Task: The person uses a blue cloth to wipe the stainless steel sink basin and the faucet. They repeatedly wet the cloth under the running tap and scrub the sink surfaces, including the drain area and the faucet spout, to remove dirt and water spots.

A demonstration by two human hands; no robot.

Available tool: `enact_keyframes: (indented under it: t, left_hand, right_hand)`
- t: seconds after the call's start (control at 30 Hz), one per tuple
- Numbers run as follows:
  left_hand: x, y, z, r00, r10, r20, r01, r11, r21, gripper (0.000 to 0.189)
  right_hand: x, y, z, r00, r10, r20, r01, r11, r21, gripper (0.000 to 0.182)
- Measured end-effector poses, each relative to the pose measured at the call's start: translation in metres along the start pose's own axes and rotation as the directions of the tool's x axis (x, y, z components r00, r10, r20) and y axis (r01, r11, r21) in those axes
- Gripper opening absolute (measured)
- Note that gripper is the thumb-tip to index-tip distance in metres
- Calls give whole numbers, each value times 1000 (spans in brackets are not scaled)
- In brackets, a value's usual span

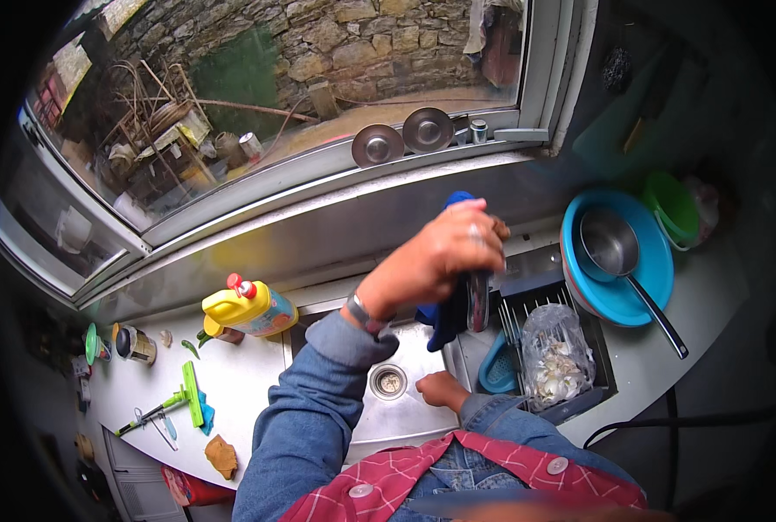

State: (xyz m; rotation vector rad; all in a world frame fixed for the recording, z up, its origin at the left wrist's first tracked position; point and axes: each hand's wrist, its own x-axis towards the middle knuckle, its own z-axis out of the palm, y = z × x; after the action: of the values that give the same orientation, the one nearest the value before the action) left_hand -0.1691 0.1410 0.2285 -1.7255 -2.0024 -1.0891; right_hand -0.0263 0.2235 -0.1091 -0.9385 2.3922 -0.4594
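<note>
My left hand, with a ring and a wristband, is raised over the back of the steel sink. Its fingers curl at the top of a dark, shiny, upright object beside a hanging dark blue cloth. Blur and overlap hide whether the fingers grip the object, the cloth or neither. Low over the sink's right side, my right hand is closed in a fist, with nothing visible in it. The round drain strainer lies to its left, holding small pale bits.
Right of the sink, a clear plastic bag of pale scraps rests on a rack near a blue plastic basket. Beyond stands a blue basin with a saucepan. A yellow jug and green squeegee are left.
</note>
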Motion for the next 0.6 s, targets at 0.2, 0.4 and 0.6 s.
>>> enact_keyframes:
  t: [0.2,0.4,0.6]
  left_hand:
    - [-23,-86,24,910,-414,28,396,846,-358,16]
    - [-102,-125,123,728,-685,-38,456,524,-719,9]
    - [-103,-110,140,642,-751,-157,511,571,-643,14]
  right_hand:
    - [3,-2,-1,999,2,32,-2,1000,-11,17]
    - [4,0,3,996,9,91,-5,999,-41,19]
    - [5,6,12,993,5,117,3,998,-70,18]
